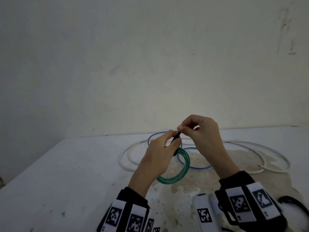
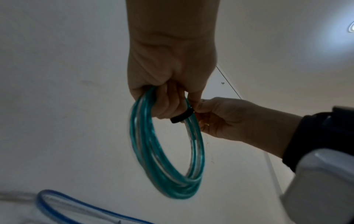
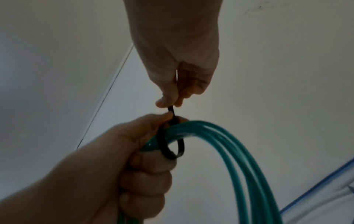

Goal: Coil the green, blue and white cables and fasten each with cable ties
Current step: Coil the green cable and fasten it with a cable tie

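My left hand point(image 1: 164, 144) grips the coiled green cable point(image 1: 181, 171) at its top, holding it above the table; the coil point(image 2: 164, 151) hangs below the fist. A black cable tie point(image 3: 170, 145) loops loosely round the bundle beside my left fingers point(image 3: 147, 171). My right hand point(image 1: 192, 129) pinches the tie's free end point(image 3: 171, 109) between thumb and forefinger, just above the left hand. The blue cable point(image 1: 195, 166) and the white cable point(image 1: 260, 148) lie loose on the white table point(image 1: 75, 173) behind the hands.
A bare white wall point(image 1: 150, 56) rises right behind the table's far edge. A black cord point(image 1: 296, 203) shows at the lower right, near my right wrist. Brownish stains point(image 1: 197, 181) mark the tabletop under the hands.
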